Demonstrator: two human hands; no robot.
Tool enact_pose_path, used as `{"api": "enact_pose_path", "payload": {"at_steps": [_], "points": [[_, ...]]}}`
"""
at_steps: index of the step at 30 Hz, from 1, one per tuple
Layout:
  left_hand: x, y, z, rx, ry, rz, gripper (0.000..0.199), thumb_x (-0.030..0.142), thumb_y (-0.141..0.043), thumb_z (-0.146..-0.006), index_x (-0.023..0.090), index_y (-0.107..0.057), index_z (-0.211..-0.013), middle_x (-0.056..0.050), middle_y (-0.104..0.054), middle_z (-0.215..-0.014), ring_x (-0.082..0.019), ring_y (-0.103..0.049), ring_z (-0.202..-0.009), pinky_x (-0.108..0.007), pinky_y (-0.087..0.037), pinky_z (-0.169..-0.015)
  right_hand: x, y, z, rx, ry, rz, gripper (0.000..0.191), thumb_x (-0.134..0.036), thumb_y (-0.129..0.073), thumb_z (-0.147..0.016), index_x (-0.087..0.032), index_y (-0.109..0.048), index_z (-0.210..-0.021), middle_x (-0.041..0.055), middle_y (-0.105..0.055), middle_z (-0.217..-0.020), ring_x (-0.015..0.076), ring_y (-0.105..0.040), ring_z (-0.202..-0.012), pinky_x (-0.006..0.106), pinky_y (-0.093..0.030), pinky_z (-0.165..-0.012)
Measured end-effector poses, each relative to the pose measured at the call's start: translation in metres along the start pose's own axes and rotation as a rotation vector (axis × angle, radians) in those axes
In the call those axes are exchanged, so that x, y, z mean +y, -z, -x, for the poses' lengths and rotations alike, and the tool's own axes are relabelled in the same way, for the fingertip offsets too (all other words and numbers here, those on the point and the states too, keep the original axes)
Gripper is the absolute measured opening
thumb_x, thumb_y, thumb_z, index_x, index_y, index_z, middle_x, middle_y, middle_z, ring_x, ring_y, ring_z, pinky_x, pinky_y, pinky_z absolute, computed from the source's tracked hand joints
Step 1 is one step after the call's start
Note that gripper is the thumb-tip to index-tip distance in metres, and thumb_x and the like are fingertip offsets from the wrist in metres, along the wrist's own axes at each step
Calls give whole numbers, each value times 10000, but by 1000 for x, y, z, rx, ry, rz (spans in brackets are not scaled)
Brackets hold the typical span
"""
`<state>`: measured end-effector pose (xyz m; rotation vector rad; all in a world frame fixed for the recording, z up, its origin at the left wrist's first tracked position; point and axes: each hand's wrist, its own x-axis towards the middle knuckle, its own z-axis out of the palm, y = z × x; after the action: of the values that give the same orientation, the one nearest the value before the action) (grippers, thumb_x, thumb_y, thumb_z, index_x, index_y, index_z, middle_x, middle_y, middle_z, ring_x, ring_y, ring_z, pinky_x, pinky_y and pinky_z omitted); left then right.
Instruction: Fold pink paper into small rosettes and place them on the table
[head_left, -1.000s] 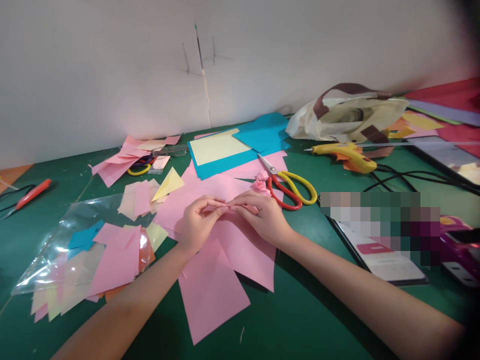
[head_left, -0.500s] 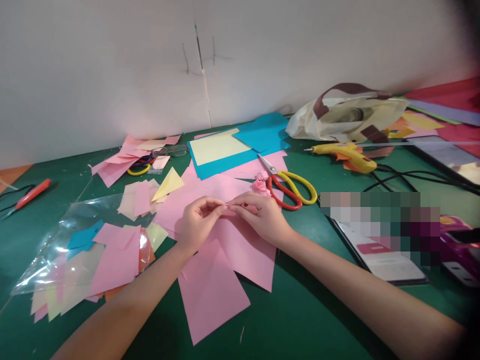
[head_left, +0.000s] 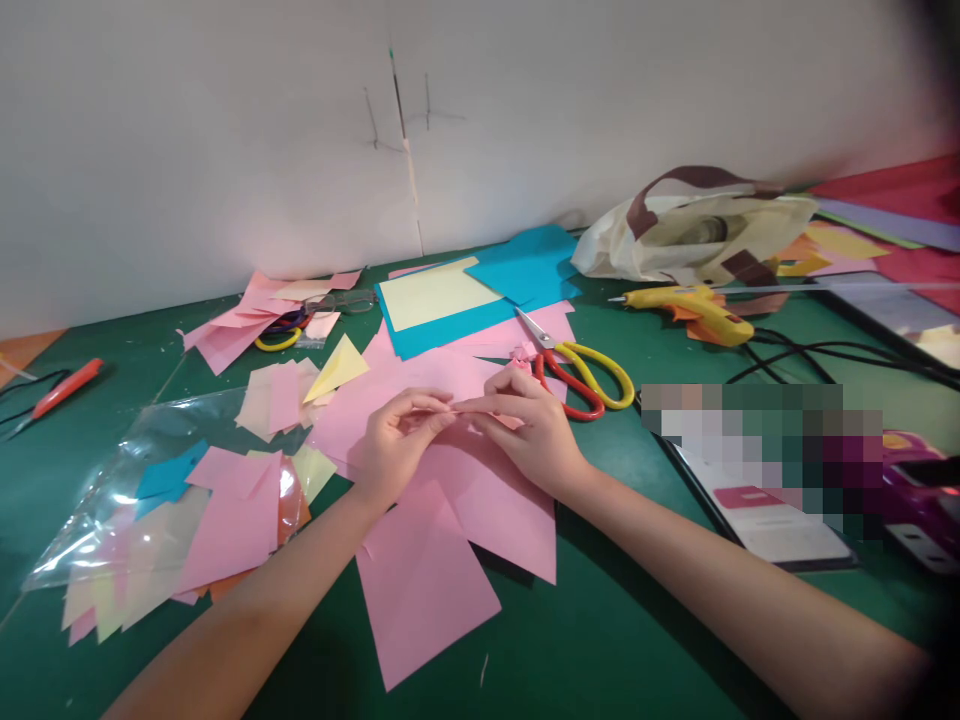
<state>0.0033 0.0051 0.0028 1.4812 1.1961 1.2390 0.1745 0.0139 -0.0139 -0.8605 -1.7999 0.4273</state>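
Observation:
Over the middle of the green table, my left hand [head_left: 405, 435] pinches the upper edge of a pink paper sheet [head_left: 499, 510] between thumb and fingers. My right hand [head_left: 529, 425] meets it there, its index finger stretched along that edge and its thumb below. The sheet slopes down toward me, and its lower right corner stands a little off the table. Beneath it lies another pink sheet [head_left: 427, 610]. Just beyond my right hand are small folded pink paper pieces [head_left: 523, 353], partly hidden, and scissors [head_left: 585, 375] with red and yellow handles.
On the left lie a clear plastic bag [head_left: 105, 520] with coloured paper pieces and a red-handled tool [head_left: 67, 388]. Blue sheets [head_left: 525, 265] lie at the back. To the right are a yellow glue gun [head_left: 690, 308], its cable, a cloth bag [head_left: 615, 240] and a phone or tablet [head_left: 787, 535].
My right index finger has straightened along the paper's edge, and the right hand has risen slightly. The held sheet's lower corner has shifted right. My left hand stays almost still.

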Motion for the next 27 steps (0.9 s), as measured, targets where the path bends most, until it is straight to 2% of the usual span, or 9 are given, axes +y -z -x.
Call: {"api": "enact_pose_path", "payload": {"at_steps": [2,4,6,8,13,19,27], "points": [[1,0,-1,28,32,90,211,335,-724,-711,186,-656,-844,-76,-696,-1006,-186,-657,-913,-289,-532,-786,0,1,1,39,62,0,215,-133,-570,-862,-259,-741,-897,19,-498,-760,142,-547,-702,298,-499,-624],[1,0,-1,18,106,163,346,409,-701,-728,178,-620,-971,-80,-718,-912,-174,-678,-786,-294,-546,-728,0,1,1,57,103,-2,227,-129,-552,-879,-262,-734,-904,23,-511,-792,137,-552,-716,298,-501,-637],[1,0,-1,-29,182,197,388,437,-672,-752,167,-599,-1020,-57,-722,-764,-164,-673,-653,-299,-550,-667,0,1,1,44,141,6,224,-129,-551,-884,-263,-729,-907,27,-529,-821,138,-566,-743,301,-508,-660],[0,0,-1,-56,208,210,361,403,-695,-739,167,-613,-998,-37,-714,-710,-161,-673,-637,-294,-546,-669,1,1,2,17,164,17,232,-134,-540,-893,-271,-725,-913,30,-544,-844,143,-582,-774,306,-519,-675],[-5,3,-4,1,212,227,278,325,-730,-713,183,-651,-938,-32,-724,-758,-159,-682,-728,-285,-526,-735,5,-1,3,-16,144,40,222,-146,-529,-900,-262,-719,-903,45,-584,-901,158,-609,-823,330,-538,-711],[-9,5,-5,28,286,192,329,306,-752,-688,189,-636,-972,-37,-731,-817,-164,-687,-753,-266,-517,-699,7,-5,5,-30,129,61,178,-141,-560,-875,-232,-710,-899,62,-613,-949,178,-627,-868,346,-542,-762],[-12,4,-6,44,216,151,249,316,-778,-651,174,-661,-820,-32,-705,-815,-155,-671,-770,-281,-546,-735,4,-4,5,-61,62,51,146,-227,-567,-882,-250,-710,-902,65,-606,-949,196,-624,-870,390,-545,-779]]}}
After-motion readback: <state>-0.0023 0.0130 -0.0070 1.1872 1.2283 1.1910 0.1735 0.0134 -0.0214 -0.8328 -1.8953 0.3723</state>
